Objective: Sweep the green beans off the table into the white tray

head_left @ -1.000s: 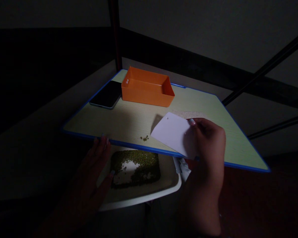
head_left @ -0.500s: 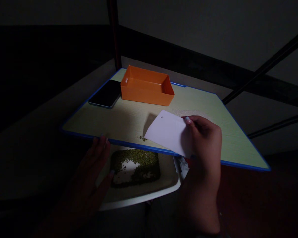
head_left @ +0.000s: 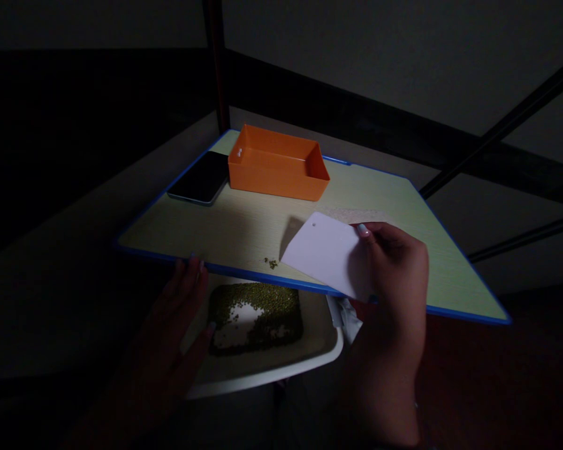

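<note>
My right hand grips a flat white plastic scraper with a small hole near one corner. Its lower left corner is by a few small green beans close to the table's front edge. Below that edge, a white tub contains many more green beans, with bare patches of its floor showing. My left hand is in shadow at the tub's left side, fingers stretched out, fingertips close to the table edge, holding nothing.
The pale table has a blue rim. An orange open box stands at its back, with a dark tablet-like device beside it on the left. Walls close in behind, and a dark bar slants at the right.
My right hand has moved the scraper slightly to the right, away from the few beans on the table. My left hand has stayed nearly still.
</note>
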Tool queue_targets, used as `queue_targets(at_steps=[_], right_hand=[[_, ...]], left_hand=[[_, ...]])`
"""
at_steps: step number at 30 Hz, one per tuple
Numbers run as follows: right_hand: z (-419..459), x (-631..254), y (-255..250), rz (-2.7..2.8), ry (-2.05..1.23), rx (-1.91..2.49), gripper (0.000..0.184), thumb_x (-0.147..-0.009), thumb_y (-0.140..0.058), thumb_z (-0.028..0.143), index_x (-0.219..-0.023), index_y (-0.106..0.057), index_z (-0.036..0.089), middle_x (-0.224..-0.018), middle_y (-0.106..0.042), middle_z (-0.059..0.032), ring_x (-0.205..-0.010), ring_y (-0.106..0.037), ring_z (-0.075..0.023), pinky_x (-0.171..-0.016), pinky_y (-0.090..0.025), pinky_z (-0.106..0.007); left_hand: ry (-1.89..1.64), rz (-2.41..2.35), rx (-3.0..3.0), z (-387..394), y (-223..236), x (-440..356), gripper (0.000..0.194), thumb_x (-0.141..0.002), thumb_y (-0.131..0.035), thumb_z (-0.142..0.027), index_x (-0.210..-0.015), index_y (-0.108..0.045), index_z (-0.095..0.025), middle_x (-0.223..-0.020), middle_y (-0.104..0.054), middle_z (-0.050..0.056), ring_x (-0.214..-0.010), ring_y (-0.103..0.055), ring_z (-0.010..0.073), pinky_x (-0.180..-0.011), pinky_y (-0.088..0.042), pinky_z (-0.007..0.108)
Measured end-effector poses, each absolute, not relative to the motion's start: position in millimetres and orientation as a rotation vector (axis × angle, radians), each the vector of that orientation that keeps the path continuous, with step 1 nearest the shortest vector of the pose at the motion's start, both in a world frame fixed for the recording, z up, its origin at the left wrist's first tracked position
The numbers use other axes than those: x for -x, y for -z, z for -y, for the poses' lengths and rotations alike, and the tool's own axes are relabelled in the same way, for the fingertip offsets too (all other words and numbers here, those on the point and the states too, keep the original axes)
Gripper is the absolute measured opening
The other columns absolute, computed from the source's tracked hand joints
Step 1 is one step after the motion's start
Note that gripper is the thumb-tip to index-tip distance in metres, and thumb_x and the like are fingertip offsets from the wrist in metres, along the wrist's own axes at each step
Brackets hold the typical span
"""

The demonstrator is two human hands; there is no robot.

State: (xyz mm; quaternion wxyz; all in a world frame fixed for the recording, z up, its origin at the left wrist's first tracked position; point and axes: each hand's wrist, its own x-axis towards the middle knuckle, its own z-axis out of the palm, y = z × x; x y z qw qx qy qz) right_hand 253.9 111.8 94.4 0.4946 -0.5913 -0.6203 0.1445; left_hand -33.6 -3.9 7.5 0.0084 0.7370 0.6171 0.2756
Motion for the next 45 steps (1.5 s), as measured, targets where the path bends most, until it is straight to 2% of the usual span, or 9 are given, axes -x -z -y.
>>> queue_targets(at_steps=[11, 32, 45], right_hand=[[-113.6, -255.1, -92.8, 1.503, -0.333, 1.426, 0.015, -0.081, -0.06, 0.025, -0.079, -0.074, 0.019, -0.076, -0.075, -0.003, -0.071, -0.065, -0.0163, -0.064, -0.045, -0.03], [-113.3, -249.1, -90.6, 1.539, -0.369, 1.386, 0.015, -0.082, -0.06, 0.021, -0.081, -0.074, 0.019, -0.079, -0.076, -0.0024, -0.072, -0.064, -0.0144, -0.065, -0.045, -0.028], [-112.2, -249.3, -90.9, 1.545, -0.458, 1.342, 0.015, -0.083, -0.061, 0.021, -0.082, -0.075, 0.02, -0.079, -0.075, -0.0015, -0.07, -0.065, -0.0129, -0.06, -0.043, -0.025]], left_hand=[[-0.853, -1.912, -2.283, 4.5, -5.9, 32.9, 0.066, -0.091, -0.039, -0.035, -0.15, -0.01, -0.034, -0.162, -0.021, 0.006, -0.147, -0.019, 0.0286, -0.11, -0.036, 0.054], [-0.843, -1.941, -2.335, 6.1, -11.6, 28.4, 0.065, -0.091, -0.039, -0.037, -0.15, -0.012, -0.031, -0.16, -0.026, 0.008, -0.145, -0.024, 0.03, -0.105, -0.041, 0.053], [-0.858, -1.929, -2.344, 6.1, -8.9, 29.6, 0.065, -0.091, -0.039, -0.037, -0.15, -0.014, -0.028, -0.161, -0.024, 0.007, -0.146, -0.023, 0.0292, -0.105, -0.041, 0.053]])
